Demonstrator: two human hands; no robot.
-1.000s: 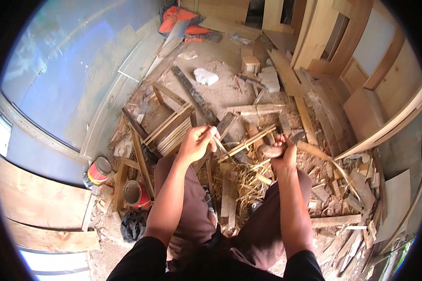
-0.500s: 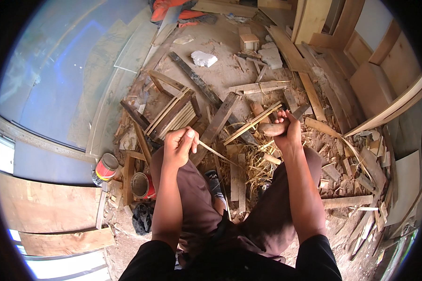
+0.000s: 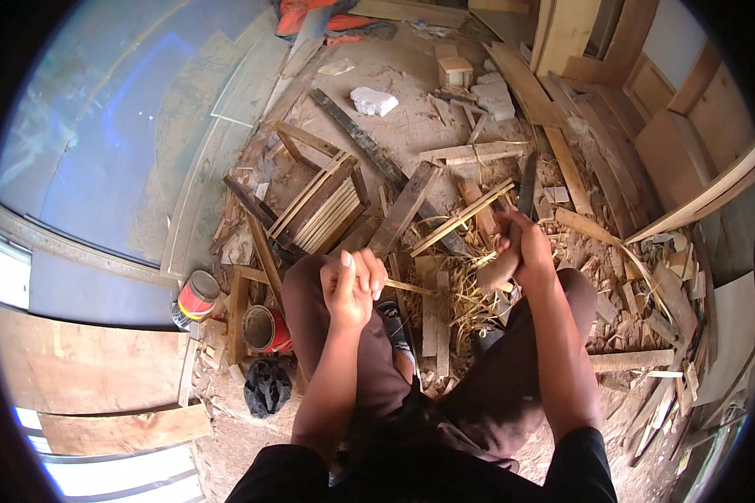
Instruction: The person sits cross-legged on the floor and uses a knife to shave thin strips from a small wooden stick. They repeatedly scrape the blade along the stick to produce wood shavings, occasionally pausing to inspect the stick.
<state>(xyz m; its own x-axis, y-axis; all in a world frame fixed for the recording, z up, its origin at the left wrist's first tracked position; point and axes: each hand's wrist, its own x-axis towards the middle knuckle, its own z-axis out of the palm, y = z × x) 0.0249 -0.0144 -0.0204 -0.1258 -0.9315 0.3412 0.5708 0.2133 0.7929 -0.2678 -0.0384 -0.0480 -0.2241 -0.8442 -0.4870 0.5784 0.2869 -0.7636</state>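
My left hand (image 3: 354,287), above my left knee, is closed round one end of a thin wooden stick (image 3: 407,287), whose other end points right toward the shavings. In front of my right knee, my right hand (image 3: 524,245) grips a knife by its thick wooden handle (image 3: 499,268). Its dark blade (image 3: 528,180) points away from me. Two pale thin strips (image 3: 461,220) lie across timber offcuts just left of the right hand. Curled shavings (image 3: 470,306) are heaped between my legs, beside a short upright-looking board (image 3: 429,323).
A slatted wooden frame (image 3: 325,205) lies ahead to the left. Two paint cans (image 3: 199,293) and a black plastic bag (image 3: 268,388) stand at my left. Beyond are dark beams (image 3: 356,138) and a white lump (image 3: 373,101). Planks (image 3: 566,168) and scraps cover the right.
My left hand has moved right and slightly nearer me with the stick. In my right hand the knife has turned, its blade swinging from up-right to nearly straight ahead.
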